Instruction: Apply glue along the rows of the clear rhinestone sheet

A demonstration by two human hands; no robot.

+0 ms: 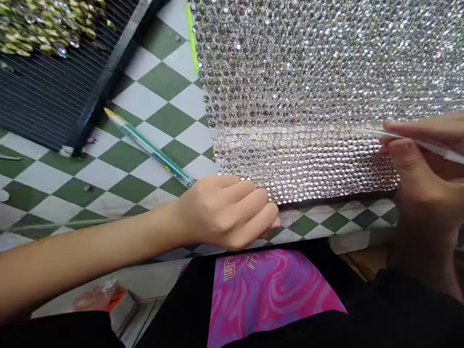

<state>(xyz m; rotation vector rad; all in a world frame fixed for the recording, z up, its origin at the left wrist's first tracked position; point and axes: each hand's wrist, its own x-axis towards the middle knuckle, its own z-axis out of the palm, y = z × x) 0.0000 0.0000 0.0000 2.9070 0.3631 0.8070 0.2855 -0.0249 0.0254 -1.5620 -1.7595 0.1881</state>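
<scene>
A wide sheet covered in rows of glittering rhinestones (308, 72) lies on the table, with a paler, duller band across its lower part. My right hand (427, 164) grips a thin pointed tool (416, 139) with a whitish handle, its fine tip at the pale band. Curled into a loose fist, my left hand (232, 210) rests by the sheet's lower left edge; its palm and whatever may be in it are hidden. A green pencil-like stick with a yellowish tip (155, 152) lies just beyond that hand.
A black ridged tray (54, 92) at the upper left bears a heap of loose gold-backed stones (47, 24). Green and white checks cover the table (123, 159). A bright green strip (192, 41) shows under the sheet's left edge. Below the table edge is pink-purple swirled cloth (268, 295).
</scene>
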